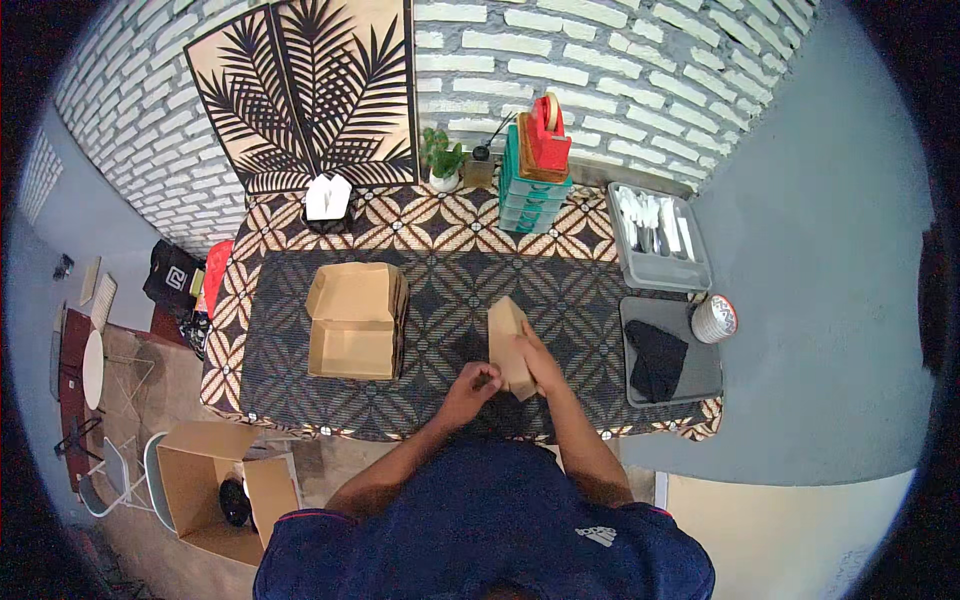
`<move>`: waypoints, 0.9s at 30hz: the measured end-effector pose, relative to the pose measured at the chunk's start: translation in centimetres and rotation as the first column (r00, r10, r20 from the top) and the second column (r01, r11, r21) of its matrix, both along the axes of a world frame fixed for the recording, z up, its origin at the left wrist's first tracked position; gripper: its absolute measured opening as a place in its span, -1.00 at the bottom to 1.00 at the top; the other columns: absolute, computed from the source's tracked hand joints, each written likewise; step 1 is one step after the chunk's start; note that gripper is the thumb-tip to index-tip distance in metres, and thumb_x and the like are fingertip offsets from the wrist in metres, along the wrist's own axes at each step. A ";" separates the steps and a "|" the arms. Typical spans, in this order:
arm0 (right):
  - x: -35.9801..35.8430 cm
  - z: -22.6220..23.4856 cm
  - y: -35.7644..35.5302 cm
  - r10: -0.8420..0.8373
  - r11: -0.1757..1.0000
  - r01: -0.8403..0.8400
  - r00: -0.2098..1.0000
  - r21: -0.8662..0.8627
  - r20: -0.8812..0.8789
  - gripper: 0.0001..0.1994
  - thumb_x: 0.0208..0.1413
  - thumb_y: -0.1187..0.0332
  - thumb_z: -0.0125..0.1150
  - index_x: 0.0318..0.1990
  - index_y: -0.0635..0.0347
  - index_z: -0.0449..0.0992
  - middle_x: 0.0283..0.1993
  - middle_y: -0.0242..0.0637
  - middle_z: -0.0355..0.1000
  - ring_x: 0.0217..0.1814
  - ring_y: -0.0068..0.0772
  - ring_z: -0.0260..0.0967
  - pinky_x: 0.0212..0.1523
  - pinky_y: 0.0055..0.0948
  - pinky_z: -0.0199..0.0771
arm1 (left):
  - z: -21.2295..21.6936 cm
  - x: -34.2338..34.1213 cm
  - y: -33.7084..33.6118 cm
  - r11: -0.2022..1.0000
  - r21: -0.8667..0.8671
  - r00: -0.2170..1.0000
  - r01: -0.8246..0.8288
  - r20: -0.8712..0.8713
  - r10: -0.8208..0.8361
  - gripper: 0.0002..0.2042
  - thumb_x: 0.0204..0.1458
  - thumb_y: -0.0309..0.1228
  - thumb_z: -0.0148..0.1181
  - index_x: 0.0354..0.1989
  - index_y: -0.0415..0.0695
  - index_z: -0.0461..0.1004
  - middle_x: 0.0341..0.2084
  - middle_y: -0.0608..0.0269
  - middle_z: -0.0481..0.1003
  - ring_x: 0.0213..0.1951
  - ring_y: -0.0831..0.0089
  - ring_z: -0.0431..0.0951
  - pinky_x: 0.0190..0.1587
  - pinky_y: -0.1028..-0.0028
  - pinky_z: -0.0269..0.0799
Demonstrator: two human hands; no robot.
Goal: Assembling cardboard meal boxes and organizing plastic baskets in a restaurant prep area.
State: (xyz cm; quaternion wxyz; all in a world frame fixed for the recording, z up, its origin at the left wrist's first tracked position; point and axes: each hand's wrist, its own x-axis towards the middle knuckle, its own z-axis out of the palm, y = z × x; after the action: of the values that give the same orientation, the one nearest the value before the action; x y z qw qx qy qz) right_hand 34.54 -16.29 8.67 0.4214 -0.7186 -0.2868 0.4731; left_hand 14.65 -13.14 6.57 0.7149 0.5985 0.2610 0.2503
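Observation:
A small brown cardboard food box is tilted up on its side near the front middle of the table. My right hand grips it along its right side, fingers over the edge. Close to the box's lower left corner is my left hand, with its fingers curled in. Whether those fingers pinch anything is too small to tell. To the left, a stack of brown cardboard food boxes lies on the dark mat, the top one with its lid raised.
A grey tray at the right holds a black cloth and stacked paper cups. Behind it lies a cutlery bin. Teal drawers carry a red tape dispenser. A large carton stands lower left.

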 end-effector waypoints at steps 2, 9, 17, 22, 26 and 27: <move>-0.5 1.4 -0.3 -0.081 0.958 0.228 0.796 0.173 -0.600 -0.27 0.18 -0.02 0.10 0.40 0.15 0.07 0.17 -0.07 0.31 0.12 -0.13 0.39 0.10 -0.22 0.43 | 3.9 -0.4 0.1 0.971 0.238 0.999 0.030 -0.049 -0.019 -0.67 0.16 -0.43 0.21 0.08 -0.12 0.35 0.09 0.12 0.22 0.02 0.29 0.42 0.13 0.30 0.38; -2.0 3.1 -0.7 -0.103 0.964 0.247 0.690 0.100 -0.716 -0.38 0.21 -0.09 0.03 0.26 0.15 0.21 0.09 -0.13 0.36 0.09 -0.18 0.40 0.01 -0.20 0.50 | 6.0 0.6 -0.2 0.823 0.567 0.959 -0.030 -0.215 0.183 -0.59 0.12 -0.41 0.22 0.17 -0.03 0.40 0.16 0.02 0.19 0.07 0.08 0.42 0.12 0.23 0.43; -0.2 3.6 -1.0 -0.065 0.983 0.176 0.624 0.059 -0.779 -0.40 0.20 -0.09 0.06 0.22 0.17 0.27 0.09 -0.15 0.39 0.05 -0.16 0.42 0.04 -0.11 0.47 | 5.9 1.3 0.0 0.869 0.490 0.953 -0.070 -0.224 0.203 -0.60 0.10 -0.41 0.24 0.15 0.00 0.46 0.13 0.01 0.23 0.05 0.11 0.43 0.09 0.25 0.44; 0.4 4.2 -1.1 -0.054 0.988 0.146 0.650 0.054 -0.758 -0.42 0.20 -0.08 0.06 0.19 0.16 0.31 0.05 -0.17 0.42 0.02 -0.20 0.44 0.00 -0.15 0.49 | 5.7 1.3 0.0 0.928 0.367 0.957 -0.060 -0.243 0.158 -0.59 0.11 -0.42 0.23 0.18 0.00 0.44 0.14 0.00 0.24 0.08 0.15 0.43 0.08 0.25 0.47; 0.4 3.8 -1.2 -0.038 0.988 0.138 0.643 0.067 -0.765 -0.42 0.18 -0.10 0.08 0.17 0.16 0.33 0.03 -0.21 0.43 -0.02 -0.21 0.45 -0.06 -0.18 0.52 | 6.6 1.6 -0.6 0.856 0.511 0.951 -0.075 -0.221 0.216 -0.60 0.12 -0.38 0.22 0.17 0.01 0.45 0.15 -0.03 0.23 0.11 0.06 0.39 0.12 0.20 0.42; 0.4 3.7 -1.2 -0.040 0.988 0.140 0.643 0.066 -0.765 -0.42 0.18 -0.10 0.08 0.17 0.16 0.33 0.03 -0.21 0.43 -0.02 -0.21 0.45 -0.06 -0.18 0.52 | 7.4 1.6 -0.7 0.732 0.681 0.935 -0.017 -0.248 0.253 -0.62 0.10 -0.39 0.23 0.13 -0.02 0.47 0.13 -0.07 0.23 0.12 0.01 0.36 0.12 0.18 0.40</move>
State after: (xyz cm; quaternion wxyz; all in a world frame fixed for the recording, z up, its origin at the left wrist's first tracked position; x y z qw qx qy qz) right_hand 34.89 -17.45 12.40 0.5679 -0.4407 -0.0750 0.6911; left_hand 16.27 -13.86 13.99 0.3788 0.8265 0.3106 0.2775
